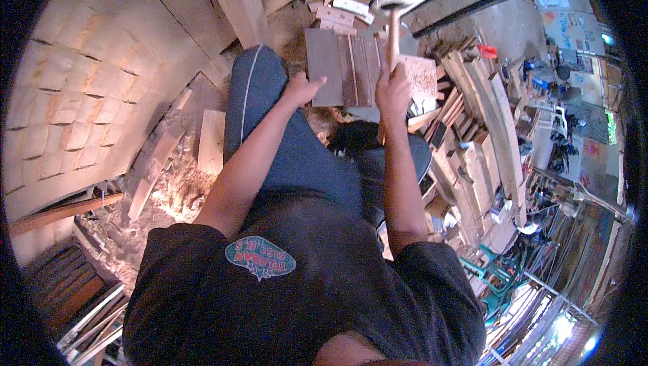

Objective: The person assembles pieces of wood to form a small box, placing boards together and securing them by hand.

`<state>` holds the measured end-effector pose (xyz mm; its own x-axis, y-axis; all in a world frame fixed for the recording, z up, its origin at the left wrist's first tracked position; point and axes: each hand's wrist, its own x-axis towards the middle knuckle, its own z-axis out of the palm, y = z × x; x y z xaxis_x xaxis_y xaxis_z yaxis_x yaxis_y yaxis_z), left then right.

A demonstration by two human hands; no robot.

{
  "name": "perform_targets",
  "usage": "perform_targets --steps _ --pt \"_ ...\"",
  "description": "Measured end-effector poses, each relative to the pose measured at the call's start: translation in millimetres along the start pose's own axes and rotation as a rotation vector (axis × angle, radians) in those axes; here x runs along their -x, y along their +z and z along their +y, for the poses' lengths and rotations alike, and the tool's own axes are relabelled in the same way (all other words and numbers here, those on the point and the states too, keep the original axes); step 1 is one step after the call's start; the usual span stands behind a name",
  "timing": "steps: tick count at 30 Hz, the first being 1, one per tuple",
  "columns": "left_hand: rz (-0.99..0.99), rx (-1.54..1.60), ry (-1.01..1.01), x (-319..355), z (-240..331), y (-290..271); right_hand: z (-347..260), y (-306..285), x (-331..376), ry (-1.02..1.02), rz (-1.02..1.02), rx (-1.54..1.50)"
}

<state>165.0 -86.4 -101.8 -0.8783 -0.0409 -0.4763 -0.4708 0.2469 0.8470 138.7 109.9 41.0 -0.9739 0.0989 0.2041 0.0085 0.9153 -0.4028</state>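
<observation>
My right hand [393,93] is closed around the wooden handle of a hammer [394,39], which stands upright with its dark head at the far end. Between my knees lies a brown wooden panel [325,52] with lengthwise grooves and strips. Gripping its near left edge is my left hand [302,89], with the thumb stretched over the top; the other fingers are partly hidden. To the right of the panel, partly behind my right hand, sits a pale speckled board [420,76].
Short wood offcuts [335,16] lie beyond the panel. A heap of timber pieces [466,123] fills the right side. Left of my leg are a wood block [211,140] and shavings [179,194]. A woven wall panel [81,109] rises on the left.
</observation>
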Motion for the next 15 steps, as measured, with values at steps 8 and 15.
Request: perform_targets --steps 8,15 --pt "-0.044 0.074 -0.024 9 14 -4 15 38 22 -0.04 0.01 0.027" --pt "-0.021 0.03 -0.115 -5 -1 5 2 -6 -1 0.076 0.046 -0.126"
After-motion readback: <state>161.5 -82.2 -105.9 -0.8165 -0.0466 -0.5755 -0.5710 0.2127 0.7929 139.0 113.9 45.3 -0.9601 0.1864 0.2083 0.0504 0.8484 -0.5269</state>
